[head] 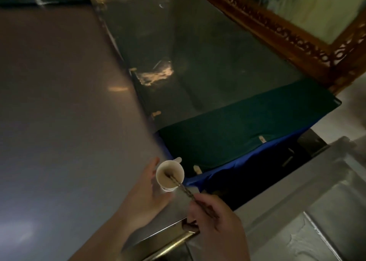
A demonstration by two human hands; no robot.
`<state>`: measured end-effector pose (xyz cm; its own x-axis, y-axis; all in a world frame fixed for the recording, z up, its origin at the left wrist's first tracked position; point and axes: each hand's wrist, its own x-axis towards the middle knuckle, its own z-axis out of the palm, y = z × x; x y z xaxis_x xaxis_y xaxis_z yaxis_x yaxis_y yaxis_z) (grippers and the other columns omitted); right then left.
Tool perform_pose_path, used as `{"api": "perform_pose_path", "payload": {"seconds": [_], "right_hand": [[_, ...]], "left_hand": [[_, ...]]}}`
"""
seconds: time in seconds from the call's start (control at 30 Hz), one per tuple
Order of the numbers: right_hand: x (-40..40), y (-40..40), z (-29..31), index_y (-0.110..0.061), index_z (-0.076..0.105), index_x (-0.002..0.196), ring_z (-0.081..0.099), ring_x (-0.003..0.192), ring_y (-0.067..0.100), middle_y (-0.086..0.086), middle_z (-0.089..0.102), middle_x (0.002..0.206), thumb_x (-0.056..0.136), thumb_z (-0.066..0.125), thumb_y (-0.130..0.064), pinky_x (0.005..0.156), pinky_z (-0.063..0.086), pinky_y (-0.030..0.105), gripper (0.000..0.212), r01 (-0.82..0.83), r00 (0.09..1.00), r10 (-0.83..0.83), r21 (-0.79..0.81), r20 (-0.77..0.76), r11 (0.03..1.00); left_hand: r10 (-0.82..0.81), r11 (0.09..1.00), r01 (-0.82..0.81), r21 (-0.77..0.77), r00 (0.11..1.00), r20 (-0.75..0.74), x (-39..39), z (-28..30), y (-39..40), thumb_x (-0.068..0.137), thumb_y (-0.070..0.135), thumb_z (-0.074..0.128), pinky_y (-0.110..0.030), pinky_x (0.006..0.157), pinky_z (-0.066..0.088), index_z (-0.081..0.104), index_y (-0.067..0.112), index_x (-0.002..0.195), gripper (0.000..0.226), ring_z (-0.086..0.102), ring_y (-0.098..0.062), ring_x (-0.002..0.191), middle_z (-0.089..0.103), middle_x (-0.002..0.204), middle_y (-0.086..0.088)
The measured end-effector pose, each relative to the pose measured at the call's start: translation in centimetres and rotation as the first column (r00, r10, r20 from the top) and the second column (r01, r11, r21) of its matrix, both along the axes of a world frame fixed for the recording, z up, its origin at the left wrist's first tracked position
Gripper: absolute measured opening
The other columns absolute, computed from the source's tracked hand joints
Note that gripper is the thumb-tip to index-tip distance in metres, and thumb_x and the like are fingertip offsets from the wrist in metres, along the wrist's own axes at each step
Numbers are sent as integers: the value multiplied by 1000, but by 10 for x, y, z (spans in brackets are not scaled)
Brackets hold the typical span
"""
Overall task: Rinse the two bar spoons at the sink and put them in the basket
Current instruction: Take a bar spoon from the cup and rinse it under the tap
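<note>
A white cup [170, 175] stands near the right edge of a grey steel counter [59, 112]. My left hand [147, 193] lies against its left side, fingers loosely around it. My right hand [215, 221] grips the twisted metal handles of the bar spoons [185, 189]. Their bowl ends reach down inside the cup. I cannot tell if it is one spoon or two. The steel sink [309, 235] lies at the lower right, dimly lit. No basket is in view.
Right of the counter a dark glass-covered surface [198, 53] runs back, with a green cloth over blue fabric [237, 134] at its near end. An ornate carved wooden frame [287, 35] stands at the upper right. A brass rail [170, 243] edges the counter front.
</note>
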<state>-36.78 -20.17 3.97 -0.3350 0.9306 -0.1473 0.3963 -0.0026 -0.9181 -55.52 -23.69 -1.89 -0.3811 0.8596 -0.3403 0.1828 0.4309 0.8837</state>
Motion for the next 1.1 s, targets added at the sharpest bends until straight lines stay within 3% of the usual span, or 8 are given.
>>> {"api": "perform_pose_path", "payload": {"seconds": [0.13,0.23,0.3,0.37,0.47,0.63,0.83,1.1], "right_hand": [[3,16,6,-48,73,81,71,69,2,-14,75,74,73,79,-8,61,49,8,41,-36,999,35,9,17,999],[7,32,17,-53,70,81,69,73,3,-16,73,78,75,77,-8,62,48,8,46,-129,987,121,76,104,989],[11,42,26,-53,70,83,69,78,8,-16,70,83,77,75,-8,67,52,17,46,-198,973,183,94,141,976],[16,50,34,-48,70,84,69,80,11,-15,68,88,80,73,-8,70,53,23,41,-247,961,239,39,140,968],[17,55,46,-45,68,88,67,85,5,-14,68,92,83,69,-17,72,51,16,28,-284,952,286,-38,111,958],[10,50,46,-56,57,92,63,85,-6,-26,65,93,86,60,-26,66,47,8,30,-121,982,121,-11,147,993],[1,45,30,-38,65,88,70,71,-3,-20,73,80,87,66,-20,64,55,20,17,237,972,-236,-124,17,964],[-1,41,26,-22,67,85,74,66,11,-5,77,75,93,58,-20,57,58,21,12,279,953,-299,-253,-41,926]], "left_hand": [[-25,997,29,75,998,-56,3,-1,12,66,39,83,-46,88,54,53,36,120,63,63,-8,104,62,119,13],[-23,998,31,63,992,-122,1,-4,13,64,45,82,-35,89,53,50,44,120,65,59,0,104,60,116,19],[-26,997,36,62,987,-157,1,-3,12,65,48,81,-30,89,52,46,49,119,65,56,4,104,58,114,23],[-28,997,38,62,986,-163,2,-3,13,66,49,81,-29,90,52,45,51,120,65,56,4,105,57,113,24],[-7,997,19,77,988,-156,4,-4,13,67,47,81,-33,90,52,45,50,121,65,57,-2,107,58,115,22],[10,995,9,101,982,-191,5,-7,14,67,49,81,-28,86,53,44,54,118,64,56,2,106,57,112,25],[14,994,9,111,979,-205,7,-10,15,67,57,77,-29,84,54,47,52,114,56,58,2,101,60,108,23],[15,996,4,93,978,-206,8,-13,14,69,50,79,-30,89,52,45,53,116,58,58,-1,102,58,112,21]]}}
